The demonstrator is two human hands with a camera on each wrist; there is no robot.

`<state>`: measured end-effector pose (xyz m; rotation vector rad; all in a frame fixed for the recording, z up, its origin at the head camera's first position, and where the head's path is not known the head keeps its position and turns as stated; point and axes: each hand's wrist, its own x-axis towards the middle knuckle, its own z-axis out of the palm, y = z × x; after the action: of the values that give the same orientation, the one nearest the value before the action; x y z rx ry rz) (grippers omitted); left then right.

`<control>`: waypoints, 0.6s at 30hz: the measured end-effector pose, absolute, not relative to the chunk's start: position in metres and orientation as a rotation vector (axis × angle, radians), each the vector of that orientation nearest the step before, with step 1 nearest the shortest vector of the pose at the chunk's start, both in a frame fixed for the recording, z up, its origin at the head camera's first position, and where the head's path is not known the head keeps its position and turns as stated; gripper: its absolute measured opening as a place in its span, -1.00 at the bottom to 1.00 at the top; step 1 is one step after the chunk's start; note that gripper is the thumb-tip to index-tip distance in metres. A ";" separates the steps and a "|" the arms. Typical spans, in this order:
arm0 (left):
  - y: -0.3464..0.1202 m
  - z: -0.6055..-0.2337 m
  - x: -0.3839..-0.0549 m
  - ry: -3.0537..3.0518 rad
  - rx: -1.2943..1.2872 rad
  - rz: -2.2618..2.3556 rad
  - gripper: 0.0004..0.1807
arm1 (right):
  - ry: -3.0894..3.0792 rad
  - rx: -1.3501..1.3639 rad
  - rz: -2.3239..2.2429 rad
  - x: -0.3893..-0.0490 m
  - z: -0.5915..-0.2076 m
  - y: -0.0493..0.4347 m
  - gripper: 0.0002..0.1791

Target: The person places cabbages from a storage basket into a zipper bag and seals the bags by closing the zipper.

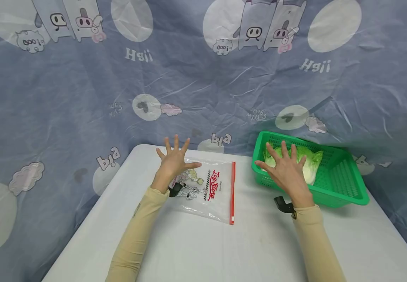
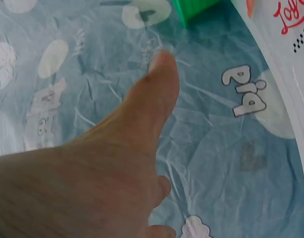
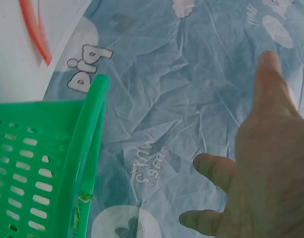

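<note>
On the left, the left hand (image 1: 172, 162) hung with fingers spread, gripping nothing, over the left part of a clear bag (image 1: 217, 196). The bag lay flat on the white table (image 1: 252, 243), red edge to the right, apparently with nothing inside. Farther right, the right hand (image 1: 289, 174), also spread and holding nothing, showed in front of the green basket (image 1: 333, 199) at the far right. Leafy cabbage (image 1: 312, 166) lay in the basket's left part. The handling looked unstarted, though a finished state could not be ruled out.
</note>
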<state>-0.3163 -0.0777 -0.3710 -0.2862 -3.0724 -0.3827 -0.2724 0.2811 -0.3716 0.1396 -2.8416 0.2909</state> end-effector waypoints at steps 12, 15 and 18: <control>-0.013 -0.386 -0.296 -2.841 -0.551 -0.573 -0.37 | -2.559 0.486 0.816 -0.266 -0.384 0.256 -0.31; 0.004 -0.399 -0.292 -2.846 -0.592 -0.557 -0.48 | -2.522 0.505 0.958 -0.261 -0.395 0.248 -0.43; 0.020 -0.416 -0.291 -2.871 -0.622 -0.482 -0.55 | -2.558 0.482 1.121 -0.253 -0.409 0.244 -0.49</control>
<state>-0.2906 0.0202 -0.4160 -0.6219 -2.8709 -0.4819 -0.2526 0.2438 -0.4087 0.4823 -2.5580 1.1206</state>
